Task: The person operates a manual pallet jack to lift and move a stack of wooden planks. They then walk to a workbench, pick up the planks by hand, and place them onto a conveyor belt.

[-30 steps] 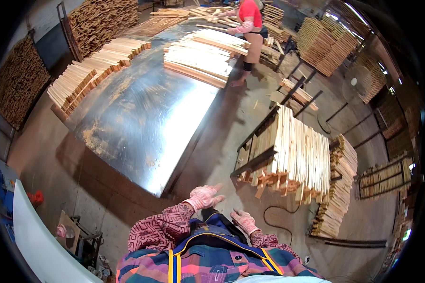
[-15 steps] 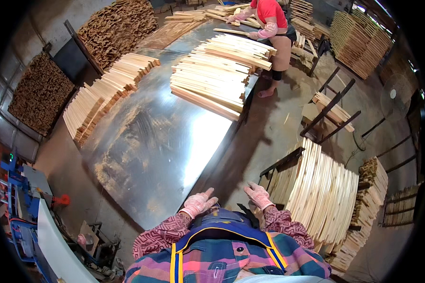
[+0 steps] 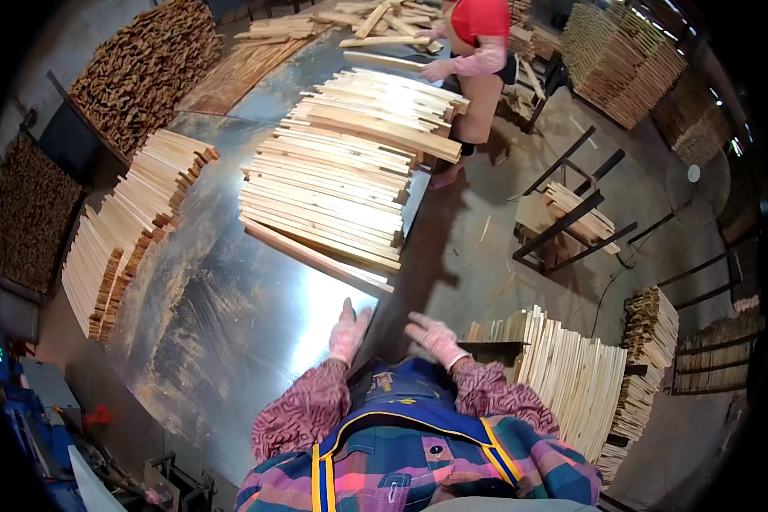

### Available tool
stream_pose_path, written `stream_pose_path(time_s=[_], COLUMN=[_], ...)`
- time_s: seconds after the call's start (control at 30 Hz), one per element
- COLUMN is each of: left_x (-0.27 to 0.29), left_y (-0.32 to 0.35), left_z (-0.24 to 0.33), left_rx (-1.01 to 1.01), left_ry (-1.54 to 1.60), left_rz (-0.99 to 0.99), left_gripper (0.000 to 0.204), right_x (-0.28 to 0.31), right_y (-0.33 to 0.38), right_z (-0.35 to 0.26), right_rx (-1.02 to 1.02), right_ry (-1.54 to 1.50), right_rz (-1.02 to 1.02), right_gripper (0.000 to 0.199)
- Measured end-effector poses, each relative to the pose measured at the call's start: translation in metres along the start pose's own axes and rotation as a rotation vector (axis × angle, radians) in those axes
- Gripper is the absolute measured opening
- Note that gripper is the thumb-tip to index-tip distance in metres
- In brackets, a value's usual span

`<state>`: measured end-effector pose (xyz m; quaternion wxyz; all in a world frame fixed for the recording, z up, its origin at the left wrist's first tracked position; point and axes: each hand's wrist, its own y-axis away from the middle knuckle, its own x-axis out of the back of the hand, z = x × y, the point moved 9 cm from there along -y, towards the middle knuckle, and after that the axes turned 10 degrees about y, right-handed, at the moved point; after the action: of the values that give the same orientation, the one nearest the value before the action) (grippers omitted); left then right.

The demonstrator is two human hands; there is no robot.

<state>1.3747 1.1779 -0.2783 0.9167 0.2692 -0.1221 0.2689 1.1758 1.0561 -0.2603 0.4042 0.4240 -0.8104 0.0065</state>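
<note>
My left hand (image 3: 348, 333), in a pale pink work glove, is held over the near right edge of the metal-topped table (image 3: 230, 333), fingers apart and nothing in it. My right hand (image 3: 436, 338), gloved alike, hovers just off the table's edge, fingers spread and holding nothing. Beyond both hands a row of pale wooden strips (image 3: 324, 183) lies side by side across the table. The nearest wooden strip (image 3: 316, 258) lies slightly askew from the rest, apart from my fingers.
Another row of strips (image 3: 136, 222) runs along the table's left edge. Stacked strips (image 3: 572, 367) stand close at my right, near a metal-framed rack (image 3: 572, 213). Across the table a co-worker in a red top (image 3: 478, 51) handles a strip. Blue machinery (image 3: 51, 444) is at lower left.
I have moved forward along the table, so the strips are nearer. Both hands reach further out, still empty. The co-worker's hands remain at a strip.
</note>
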Motion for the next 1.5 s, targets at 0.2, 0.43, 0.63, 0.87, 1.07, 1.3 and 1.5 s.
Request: stream_pose_path(time_s=[0.2, 0.43, 0.63, 0.87, 1.07, 1.3, 1.5], left_x=[0.008, 0.047, 0.057, 0.057, 0.053, 0.06, 0.063], left_y=[-0.145, -0.183, -0.177, -0.167, -0.171, -0.171, -0.166], left_z=[-0.068, -0.009, 0.007, 0.025, 0.012, 0.021, 0.022], left_rx=[0.272, 0.293, 0.476, 0.604, 0.505, 0.586, 0.559], left_ry=[0.513, 0.633, 0.511, 0.364, 0.346, 0.434, 0.496], left_rz=[0.297, 0.459, 0.574, 0.593, 0.614, 0.613, 0.609], left_gripper=[0.096, 0.111, 0.108, 0.104, 0.108, 0.107, 0.102], right_x=[0.053, 0.147, 0.233, 0.27, 0.265, 0.256, 0.282], right_y=[-0.133, -0.332, -0.489, -0.61, -0.577, -0.591, -0.615], right_z=[-0.033, -0.12, -0.177, -0.128, -0.152, -0.144, -0.148], right_rx=[-0.028, 0.395, 0.345, 0.026, 0.08, 0.21, 0.091], right_ry=[-0.052, 0.442, 0.697, 0.805, 0.781, 0.854, 0.775], right_rz=[0.012, 0.58, 0.292, -0.202, -0.128, -0.158, -0.163], right_gripper=[0.053, 0.06, 0.074, 0.069, 0.098, 0.1, 0.084])
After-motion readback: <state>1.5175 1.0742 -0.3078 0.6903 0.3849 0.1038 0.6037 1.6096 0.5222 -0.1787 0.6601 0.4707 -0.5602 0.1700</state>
